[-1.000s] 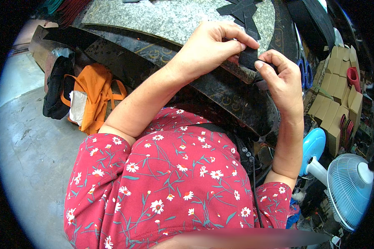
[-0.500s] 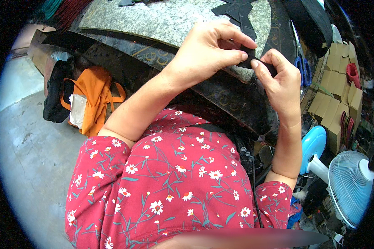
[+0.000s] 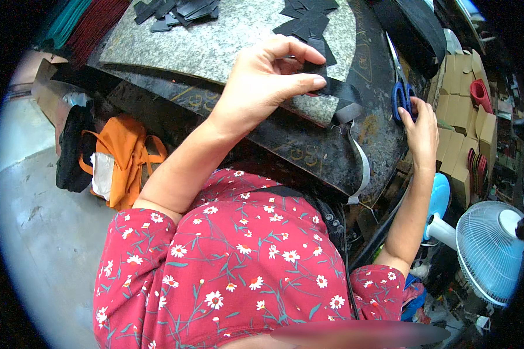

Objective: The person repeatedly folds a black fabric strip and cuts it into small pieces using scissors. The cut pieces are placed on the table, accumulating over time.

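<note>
My left hand (image 3: 268,78) is raised over the near edge of the stone slab, thumb and forefinger pinching a black strip (image 3: 337,90). The strip runs out to the right of the fingers, and a narrow pale grey band (image 3: 361,160) trails from its end over the table's near edge. Off to the right, my right hand (image 3: 420,128) has its thumb and fingers closed around the blue handles of a pair of scissors (image 3: 399,87). The blades point toward the far side. Several flat black pieces (image 3: 305,23) lie on the slab beyond my left hand.
The speckled grey stone slab (image 3: 233,49) rests on a dark table (image 3: 285,139). More black pieces (image 3: 183,11) are heaped at its far left. Cardboard boxes (image 3: 463,119) and a blue fan (image 3: 489,250) stand right. An orange bag (image 3: 122,154) hangs at the left.
My right hand has let go of the black strip and moved right to the scissors. The left hand keeps its pinch on the strip, and the pale band now shows.
</note>
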Available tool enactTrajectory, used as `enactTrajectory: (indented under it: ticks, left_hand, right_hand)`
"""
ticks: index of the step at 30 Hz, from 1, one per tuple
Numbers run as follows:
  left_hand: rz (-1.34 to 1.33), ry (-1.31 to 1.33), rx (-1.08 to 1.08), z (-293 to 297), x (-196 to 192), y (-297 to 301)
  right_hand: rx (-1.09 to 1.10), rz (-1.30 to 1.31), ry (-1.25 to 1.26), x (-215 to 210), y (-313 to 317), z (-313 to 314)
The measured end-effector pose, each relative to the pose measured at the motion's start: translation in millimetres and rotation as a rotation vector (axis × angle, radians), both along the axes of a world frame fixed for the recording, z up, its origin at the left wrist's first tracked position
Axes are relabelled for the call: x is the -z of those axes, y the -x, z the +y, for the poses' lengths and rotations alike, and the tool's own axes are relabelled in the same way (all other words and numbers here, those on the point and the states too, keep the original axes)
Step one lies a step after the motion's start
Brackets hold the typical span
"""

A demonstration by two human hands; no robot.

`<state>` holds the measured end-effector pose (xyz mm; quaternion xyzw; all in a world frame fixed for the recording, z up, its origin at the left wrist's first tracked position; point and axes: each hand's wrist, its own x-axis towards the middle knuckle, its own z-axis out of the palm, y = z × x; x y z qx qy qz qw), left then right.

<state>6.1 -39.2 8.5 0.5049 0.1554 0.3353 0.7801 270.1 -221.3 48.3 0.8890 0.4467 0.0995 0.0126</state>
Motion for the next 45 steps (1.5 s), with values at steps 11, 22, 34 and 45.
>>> enactTrajectory:
  ticks: [11, 22, 34, 45]
  left_hand:
    - [-0.008, 0.167, 0.072, 1, 3, -8]
    - [-0.090, 0.172, 0.036, -16, -1, -27]
    - [-0.139, 0.174, -0.031, -31, -7, -31]
    - [0.282, -0.716, -0.539, 55, 1, 10]
  right_hand:
    - [0.051, 1.244, -0.409, -37, 41, -39]
    - [0.161, 1.709, -0.208, -43, 120, -69]
    - [0.092, 1.716, -0.425, -31, 134, -60]
    - [-0.008, 1.594, -0.298, -31, 97, -57]
